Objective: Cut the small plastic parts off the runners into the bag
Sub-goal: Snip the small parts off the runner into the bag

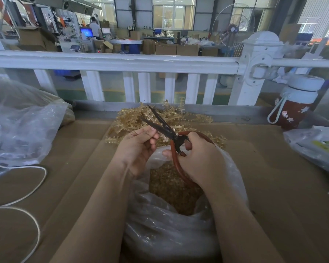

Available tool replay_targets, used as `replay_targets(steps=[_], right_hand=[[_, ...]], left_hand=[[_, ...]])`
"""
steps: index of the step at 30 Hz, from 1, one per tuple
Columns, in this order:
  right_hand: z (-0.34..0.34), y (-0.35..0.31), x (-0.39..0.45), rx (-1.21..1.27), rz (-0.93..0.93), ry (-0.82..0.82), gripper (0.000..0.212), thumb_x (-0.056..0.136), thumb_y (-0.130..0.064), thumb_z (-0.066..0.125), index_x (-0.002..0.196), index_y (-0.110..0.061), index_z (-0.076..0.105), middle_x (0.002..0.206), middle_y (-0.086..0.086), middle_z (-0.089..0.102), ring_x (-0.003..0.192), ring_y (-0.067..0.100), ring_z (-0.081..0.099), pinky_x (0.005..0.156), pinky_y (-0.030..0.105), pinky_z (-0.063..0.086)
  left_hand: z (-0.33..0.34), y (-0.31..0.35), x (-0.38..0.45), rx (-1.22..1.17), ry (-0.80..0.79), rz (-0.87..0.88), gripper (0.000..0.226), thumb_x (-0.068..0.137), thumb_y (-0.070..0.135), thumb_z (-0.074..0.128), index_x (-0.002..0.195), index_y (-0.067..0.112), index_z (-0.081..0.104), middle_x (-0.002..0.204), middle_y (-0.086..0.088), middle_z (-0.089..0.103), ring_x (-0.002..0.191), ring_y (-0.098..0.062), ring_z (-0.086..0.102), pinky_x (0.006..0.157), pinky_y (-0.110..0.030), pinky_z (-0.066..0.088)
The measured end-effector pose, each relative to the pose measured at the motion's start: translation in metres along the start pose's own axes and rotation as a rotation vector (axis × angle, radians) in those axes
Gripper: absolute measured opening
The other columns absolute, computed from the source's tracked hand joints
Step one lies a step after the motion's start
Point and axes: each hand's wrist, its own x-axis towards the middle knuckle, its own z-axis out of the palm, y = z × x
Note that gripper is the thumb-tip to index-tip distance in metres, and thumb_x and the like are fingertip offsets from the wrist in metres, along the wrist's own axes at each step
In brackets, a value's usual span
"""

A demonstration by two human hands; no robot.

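A heap of amber plastic runners [133,120] lies at the far side of the cardboard-covered table. My right hand [199,160] grips the red handles of a pair of scissors [176,139] whose dark blades stand apart, pointing up-left over the heap. My left hand [139,147] is curled just left of the blades and seems to pinch a runner piece [164,138], mostly hidden by the fingers. Below both hands stands an open clear plastic bag [160,228] with several small amber parts [171,188] inside.
A large clear bag [21,126] bulges at the left and another bag [317,147] lies at the right. A red-and-white bottle [296,103] stands at the far right. A white cord [27,188] loops on the left. A white railing [122,61] runs behind the table.
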Motion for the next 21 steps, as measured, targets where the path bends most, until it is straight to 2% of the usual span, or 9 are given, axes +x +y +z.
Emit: replay_targets(steps=[2, 5, 8, 13, 18, 21], right_hand=[[0.0003, -0.0004, -0.0006, -0.033, -0.010, 0.030, 0.058, 0.073, -0.083, 0.059, 0.098, -0.031, 0.056, 0.086, -0.021, 0.054, 0.074, 0.003, 0.046, 0.055, 0.009, 0.022], [0.0012, -0.0013, -0.0007, -0.039, -0.013, 0.064, 0.057, 0.072, -0.084, 0.058, 0.091, -0.031, 0.053, 0.079, -0.020, 0.054, 0.067, 0.001, 0.045, 0.052, 0.011, 0.023], [0.0026, -0.0007, -0.0005, -0.040, -0.009, 0.089, 0.056, 0.071, -0.085, 0.058, 0.086, -0.031, 0.050, 0.074, -0.022, 0.049, 0.059, -0.008, 0.036, 0.052, 0.010, 0.021], [0.0052, 0.0011, -0.0018, -0.038, -0.025, 0.169, 0.061, 0.068, -0.087, 0.052, 0.082, -0.027, 0.056, 0.070, -0.019, 0.052, 0.060, 0.006, 0.044, 0.051, 0.010, 0.022], [0.0049, -0.0005, -0.0018, -0.012, -0.031, 0.195, 0.057, 0.069, -0.087, 0.051, 0.076, -0.030, 0.050, 0.060, -0.024, 0.041, 0.052, -0.008, 0.034, 0.050, 0.011, 0.021], [0.0046, 0.0002, -0.0018, -0.018, -0.038, 0.161, 0.055, 0.071, -0.086, 0.053, 0.080, -0.032, 0.049, 0.065, -0.023, 0.049, 0.056, -0.001, 0.043, 0.051, 0.015, 0.029]], left_hand=[[0.0009, 0.0002, -0.0002, -0.026, 0.004, -0.016, 0.001, 0.077, 0.012, 0.066, 0.076, 0.012, 0.067, 0.065, 0.002, 0.060, 0.051, -0.003, 0.049, 0.053, -0.013, 0.045], [0.0003, -0.0004, 0.0002, -0.019, 0.007, -0.018, 0.007, 0.076, 0.014, 0.066, 0.082, 0.011, 0.066, 0.066, 0.002, 0.060, 0.052, -0.003, 0.049, 0.053, -0.012, 0.045], [0.0011, 0.0002, -0.0004, -0.009, 0.014, -0.018, 0.008, 0.077, 0.015, 0.067, 0.084, 0.011, 0.066, 0.066, 0.002, 0.061, 0.053, -0.003, 0.050, 0.054, -0.013, 0.045], [0.0013, -0.0001, -0.0006, 0.012, 0.031, 0.013, 0.010, 0.075, 0.015, 0.068, 0.084, 0.010, 0.067, 0.066, 0.002, 0.063, 0.054, -0.003, 0.052, 0.056, -0.013, 0.047], [0.0018, -0.0001, -0.0007, 0.040, 0.024, 0.073, 0.012, 0.076, 0.016, 0.069, 0.087, 0.009, 0.068, 0.074, -0.001, 0.063, 0.062, -0.007, 0.056, 0.064, -0.016, 0.049], [0.0040, -0.0008, -0.0002, 0.057, 0.054, 0.130, 0.007, 0.082, 0.010, 0.068, 0.088, 0.006, 0.068, 0.075, -0.006, 0.062, 0.063, -0.010, 0.055, 0.065, -0.018, 0.051]])
